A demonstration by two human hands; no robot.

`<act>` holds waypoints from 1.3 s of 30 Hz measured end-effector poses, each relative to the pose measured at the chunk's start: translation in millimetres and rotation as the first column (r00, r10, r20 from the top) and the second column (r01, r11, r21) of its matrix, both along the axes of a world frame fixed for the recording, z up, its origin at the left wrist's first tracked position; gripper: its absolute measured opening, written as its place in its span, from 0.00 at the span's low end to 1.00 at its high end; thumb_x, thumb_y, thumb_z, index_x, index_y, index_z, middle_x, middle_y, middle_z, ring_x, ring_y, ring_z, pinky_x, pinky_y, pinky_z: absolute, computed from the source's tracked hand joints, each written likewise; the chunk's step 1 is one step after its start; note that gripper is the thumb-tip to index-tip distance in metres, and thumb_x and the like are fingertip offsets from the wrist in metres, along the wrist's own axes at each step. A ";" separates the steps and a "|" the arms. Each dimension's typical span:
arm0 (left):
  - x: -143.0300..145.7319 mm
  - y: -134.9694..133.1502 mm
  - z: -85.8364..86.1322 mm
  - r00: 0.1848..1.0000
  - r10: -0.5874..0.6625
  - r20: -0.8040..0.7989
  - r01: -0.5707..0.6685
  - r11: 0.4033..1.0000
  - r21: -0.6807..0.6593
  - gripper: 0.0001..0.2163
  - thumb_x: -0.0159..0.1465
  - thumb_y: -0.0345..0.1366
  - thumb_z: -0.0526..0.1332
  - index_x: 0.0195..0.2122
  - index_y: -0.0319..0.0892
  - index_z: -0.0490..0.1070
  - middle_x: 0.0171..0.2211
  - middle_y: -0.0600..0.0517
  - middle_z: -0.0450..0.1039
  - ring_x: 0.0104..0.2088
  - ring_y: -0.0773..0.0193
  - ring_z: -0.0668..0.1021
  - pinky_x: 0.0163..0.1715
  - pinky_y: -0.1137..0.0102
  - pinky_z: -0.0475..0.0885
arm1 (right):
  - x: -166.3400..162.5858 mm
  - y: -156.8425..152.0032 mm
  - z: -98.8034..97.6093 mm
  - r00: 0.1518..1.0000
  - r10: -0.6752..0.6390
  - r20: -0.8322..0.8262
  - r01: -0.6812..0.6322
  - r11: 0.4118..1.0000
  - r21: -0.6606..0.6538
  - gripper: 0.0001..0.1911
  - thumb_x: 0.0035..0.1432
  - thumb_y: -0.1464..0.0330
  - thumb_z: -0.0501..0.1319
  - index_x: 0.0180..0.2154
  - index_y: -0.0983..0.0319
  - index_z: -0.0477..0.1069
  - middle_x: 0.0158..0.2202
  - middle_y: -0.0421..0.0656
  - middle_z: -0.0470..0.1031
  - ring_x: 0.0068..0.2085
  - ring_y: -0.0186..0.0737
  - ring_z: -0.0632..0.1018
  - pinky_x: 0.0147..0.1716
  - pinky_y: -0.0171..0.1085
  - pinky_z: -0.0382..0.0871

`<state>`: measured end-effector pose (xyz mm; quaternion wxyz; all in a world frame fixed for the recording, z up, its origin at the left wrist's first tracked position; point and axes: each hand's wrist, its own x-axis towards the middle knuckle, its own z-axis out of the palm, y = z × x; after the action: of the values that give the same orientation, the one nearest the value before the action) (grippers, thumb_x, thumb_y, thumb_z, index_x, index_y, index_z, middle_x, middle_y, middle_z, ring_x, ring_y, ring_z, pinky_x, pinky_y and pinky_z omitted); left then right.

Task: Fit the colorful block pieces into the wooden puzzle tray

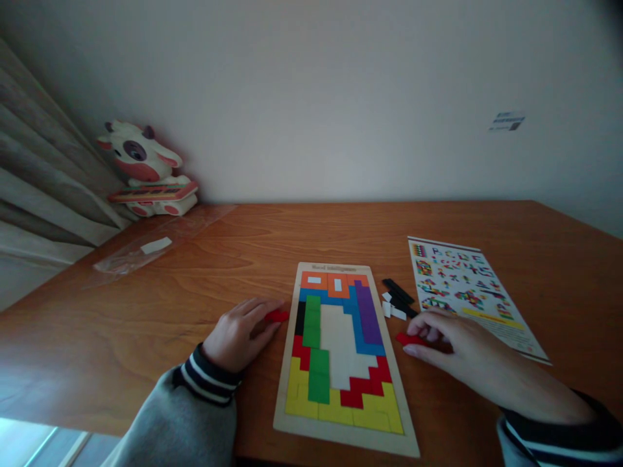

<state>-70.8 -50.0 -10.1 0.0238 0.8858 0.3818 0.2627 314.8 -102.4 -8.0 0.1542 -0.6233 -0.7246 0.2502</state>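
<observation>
A wooden puzzle board [409, 443] lies on the table, partly filled with yellow, red [364, 386], green [319, 375], blue, purple [368, 314], black and orange pieces. Bare wood [337, 331] shows in its middle. Left of the board, my left hand [242, 332] has a red puzzle piece [277, 316] between thumb and fingers. Another red puzzle piece [411, 339] is pinched in my right hand [440, 336], just off the board's right edge. Fingers hide part of each held piece. Loose black pieces [400, 293] and small white pieces [392, 309] rest beyond my right hand.
A printed pattern sheet [460, 285] lies to the right, partly behind my right hand. At the far left, a cow-shaped toy keyboard [150, 170] stands by the curtain [43, 168]. A clear plastic bag [131, 257] lies in front of it. The wooden table [263, 233] meets the wall.
</observation>
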 end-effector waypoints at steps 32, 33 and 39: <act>15.0 -9.5 5.9 0.974 0.158 0.160 -0.146 0.986 -0.081 0.10 0.68 0.39 0.57 0.47 0.45 0.73 0.38 0.51 0.79 0.33 0.66 0.80 0.34 0.72 0.77 | 11.3 -5.0 -2.1 0.991 -0.119 0.066 0.116 0.992 0.053 0.11 0.54 0.56 0.63 0.31 0.57 0.73 0.29 0.41 0.78 0.29 0.41 0.79 0.29 0.39 0.73; 10.7 -6.3 4.6 0.973 0.179 0.146 -0.171 0.983 -0.068 0.10 0.68 0.39 0.57 0.46 0.45 0.74 0.37 0.52 0.79 0.33 0.65 0.80 0.34 0.72 0.77 | 13.2 -6.1 -4.2 0.992 -0.114 0.060 0.112 0.993 0.035 0.11 0.53 0.57 0.63 0.31 0.57 0.74 0.28 0.41 0.78 0.29 0.41 0.79 0.28 0.38 0.73; 3.3 1.0 1.5 0.979 0.198 0.054 -0.195 0.979 -0.056 0.09 0.67 0.39 0.56 0.41 0.45 0.75 0.34 0.53 0.79 0.32 0.64 0.80 0.34 0.71 0.77 | 11.9 -6.0 -4.8 0.995 -0.090 0.041 0.090 0.996 0.015 0.05 0.55 0.63 0.62 0.30 0.56 0.75 0.26 0.39 0.78 0.27 0.38 0.78 0.26 0.36 0.71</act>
<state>-67.5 -49.1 -8.5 0.0314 0.8345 0.4732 0.2804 326.7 -108.4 -12.8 0.1543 -0.6594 -0.7005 0.2251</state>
